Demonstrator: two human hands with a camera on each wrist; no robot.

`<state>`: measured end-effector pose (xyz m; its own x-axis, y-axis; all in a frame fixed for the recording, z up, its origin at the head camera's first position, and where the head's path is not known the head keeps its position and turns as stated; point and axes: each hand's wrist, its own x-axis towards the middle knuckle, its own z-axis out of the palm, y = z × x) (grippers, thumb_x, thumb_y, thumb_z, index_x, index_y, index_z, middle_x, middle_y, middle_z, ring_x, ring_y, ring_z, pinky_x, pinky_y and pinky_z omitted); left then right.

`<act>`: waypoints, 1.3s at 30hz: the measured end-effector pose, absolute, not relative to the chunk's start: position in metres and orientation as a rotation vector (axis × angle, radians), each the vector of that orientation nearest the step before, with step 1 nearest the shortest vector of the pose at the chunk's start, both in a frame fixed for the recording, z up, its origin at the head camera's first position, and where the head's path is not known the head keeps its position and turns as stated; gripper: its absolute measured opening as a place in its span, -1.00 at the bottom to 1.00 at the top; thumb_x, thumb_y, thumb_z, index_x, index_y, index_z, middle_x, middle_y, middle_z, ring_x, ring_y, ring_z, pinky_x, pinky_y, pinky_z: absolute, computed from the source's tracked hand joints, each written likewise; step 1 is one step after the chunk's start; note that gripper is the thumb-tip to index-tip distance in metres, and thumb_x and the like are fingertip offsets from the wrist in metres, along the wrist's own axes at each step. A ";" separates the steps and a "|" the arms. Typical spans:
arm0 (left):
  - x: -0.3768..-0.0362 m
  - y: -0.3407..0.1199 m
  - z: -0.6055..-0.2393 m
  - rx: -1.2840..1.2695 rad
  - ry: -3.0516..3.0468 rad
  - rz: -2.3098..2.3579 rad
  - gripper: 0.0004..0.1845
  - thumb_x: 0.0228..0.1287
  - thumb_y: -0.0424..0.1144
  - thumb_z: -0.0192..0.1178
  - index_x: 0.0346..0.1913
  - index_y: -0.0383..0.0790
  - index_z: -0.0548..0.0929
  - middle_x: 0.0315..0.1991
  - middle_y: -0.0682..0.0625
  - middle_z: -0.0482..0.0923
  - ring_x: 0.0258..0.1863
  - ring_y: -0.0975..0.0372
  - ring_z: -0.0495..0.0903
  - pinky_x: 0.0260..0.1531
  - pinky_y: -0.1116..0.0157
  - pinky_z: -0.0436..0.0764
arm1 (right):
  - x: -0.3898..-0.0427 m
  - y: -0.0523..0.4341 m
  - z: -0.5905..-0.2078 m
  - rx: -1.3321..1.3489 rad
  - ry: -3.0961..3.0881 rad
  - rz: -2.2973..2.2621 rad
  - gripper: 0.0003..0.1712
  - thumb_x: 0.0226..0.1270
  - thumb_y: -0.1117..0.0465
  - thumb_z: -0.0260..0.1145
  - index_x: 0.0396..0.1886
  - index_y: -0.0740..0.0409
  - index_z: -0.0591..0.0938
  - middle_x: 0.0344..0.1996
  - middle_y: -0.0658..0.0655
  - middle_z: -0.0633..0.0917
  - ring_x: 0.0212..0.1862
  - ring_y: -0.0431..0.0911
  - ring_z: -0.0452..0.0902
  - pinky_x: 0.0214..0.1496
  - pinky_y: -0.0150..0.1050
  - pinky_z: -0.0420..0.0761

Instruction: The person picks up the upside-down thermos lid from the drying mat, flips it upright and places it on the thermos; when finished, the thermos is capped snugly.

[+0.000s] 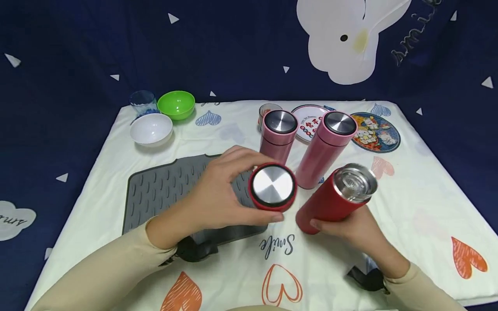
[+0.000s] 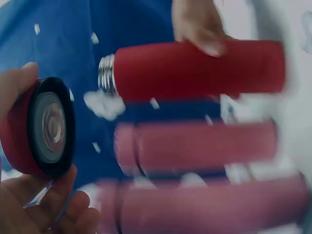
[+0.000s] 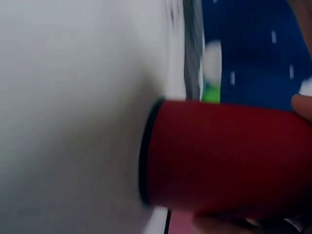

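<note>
The left hand (image 1: 218, 196) pinches a round red cap with a brushed steel top (image 1: 272, 186) between thumb and fingers, holding it clear of the table. Just to its right, the right hand (image 1: 355, 226) wraps around the lower body of a red cylindrical steel flask (image 1: 334, 201), tilted with its bare threaded metal mouth (image 1: 355, 181) pointing up and away. Cap and flask are close but apart, so this looks like the moment between unscrewing and setting the cap aside, or bringing it to the mouth; either calls for keeping the flask steady. Beyond the hands stand two pink flasks (image 1: 278, 136) with steel lids, and under the left wrist lies a grey ribbed rubber mat (image 1: 163, 190). The right wrist view is blurred, and the right fingertips are mostly hidden behind the flask.
</note>
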<state>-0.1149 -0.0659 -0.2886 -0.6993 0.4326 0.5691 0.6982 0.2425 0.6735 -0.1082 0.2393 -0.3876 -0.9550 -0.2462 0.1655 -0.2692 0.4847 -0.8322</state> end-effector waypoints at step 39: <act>-0.136 0.010 -0.312 -1.432 -2.135 -1.844 -0.17 -0.13 -0.28 0.52 0.20 -0.35 0.26 0.06 -0.03 0.40 0.05 0.31 0.46 0.13 0.31 0.46 | -0.100 0.205 -0.398 0.893 -2.583 1.602 -0.35 -0.19 0.30 0.66 -0.05 -0.08 0.56 -0.20 -0.11 0.65 -0.18 -0.17 0.57 -0.08 -0.32 0.52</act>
